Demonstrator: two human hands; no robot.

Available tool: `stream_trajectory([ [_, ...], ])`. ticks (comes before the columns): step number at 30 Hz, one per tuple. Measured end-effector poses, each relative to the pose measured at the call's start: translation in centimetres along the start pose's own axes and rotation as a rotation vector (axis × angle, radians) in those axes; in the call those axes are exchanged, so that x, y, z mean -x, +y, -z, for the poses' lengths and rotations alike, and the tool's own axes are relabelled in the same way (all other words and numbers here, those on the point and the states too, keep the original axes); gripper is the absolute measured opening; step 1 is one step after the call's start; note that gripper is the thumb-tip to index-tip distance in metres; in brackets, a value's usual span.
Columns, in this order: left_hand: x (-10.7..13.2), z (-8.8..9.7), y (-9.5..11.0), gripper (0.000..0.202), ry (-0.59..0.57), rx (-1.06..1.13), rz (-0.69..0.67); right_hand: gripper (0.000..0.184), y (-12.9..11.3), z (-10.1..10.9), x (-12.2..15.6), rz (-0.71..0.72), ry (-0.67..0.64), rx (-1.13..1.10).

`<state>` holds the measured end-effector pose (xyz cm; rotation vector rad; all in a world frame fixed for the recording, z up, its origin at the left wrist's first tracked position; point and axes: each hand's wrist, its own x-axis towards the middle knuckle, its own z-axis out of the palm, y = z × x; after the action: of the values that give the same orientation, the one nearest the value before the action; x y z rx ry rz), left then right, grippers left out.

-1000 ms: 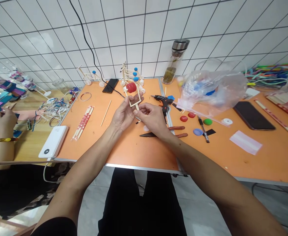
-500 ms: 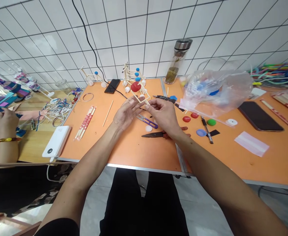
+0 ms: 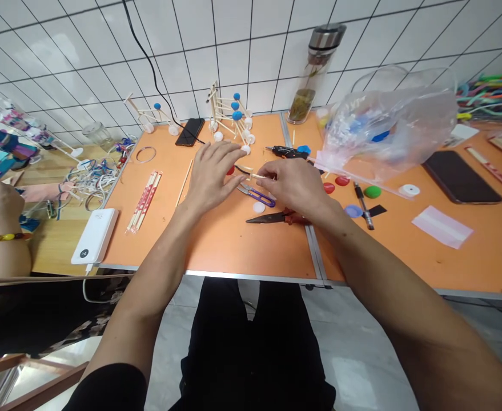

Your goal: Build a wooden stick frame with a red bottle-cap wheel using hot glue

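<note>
Hands low over a stick frame on the orange table

The left hand lies palm down and open, its fingers spread and nearly flat over the left end of the frame. A red cap on the frame peeks out from under its fingertips. The right hand is closed in a pinch, thumb and forefinger gripping the frame's pale right end just above the tabletop. Purple snips lie between the two hands, just below the frame. Red-handled cutters rest near the right wrist, and a black glue gun sits just behind the right hand.

A white power bank at the table's left edge carries a dark round mark with pale characters too small to read. The paper-wrapped chopsticks beside it bear red print, also unreadable. At the far left, another person's hand works on a separate wooden table.
</note>
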<state>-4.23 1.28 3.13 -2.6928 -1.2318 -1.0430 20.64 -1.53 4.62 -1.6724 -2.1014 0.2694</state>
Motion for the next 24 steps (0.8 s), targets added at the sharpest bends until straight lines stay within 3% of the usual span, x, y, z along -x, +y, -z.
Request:
stream_trajectory([
  [3,0.0,-0.7,0.6,0.045,-0.070,-0.049,-0.025,0.027,-1.0,1.2,0.2,0.044,-0.029,0.210],
  [8,0.0,-1.8,0.5,0.028,-0.051,-0.015,-0.040,0.023,-3.3,3.4,0.5,0.125,-0.087,0.390],
  [15,-0.2,-2.4,0.1,0.035,0.006,0.065,-0.071,0.021,-3.9,4.1,-0.5,0.264,-0.057,0.387],
  [20,-0.1,-2.7,0.2,0.027,0.087,0.135,-0.008,0.016,-6.0,5.4,-0.9,0.296,-0.083,0.567],
  [24,-0.2,-2.4,0.1,0.025,0.169,0.319,0.140,0.044,-7.2,8.2,0.3,0.350,0.125,0.524],
])
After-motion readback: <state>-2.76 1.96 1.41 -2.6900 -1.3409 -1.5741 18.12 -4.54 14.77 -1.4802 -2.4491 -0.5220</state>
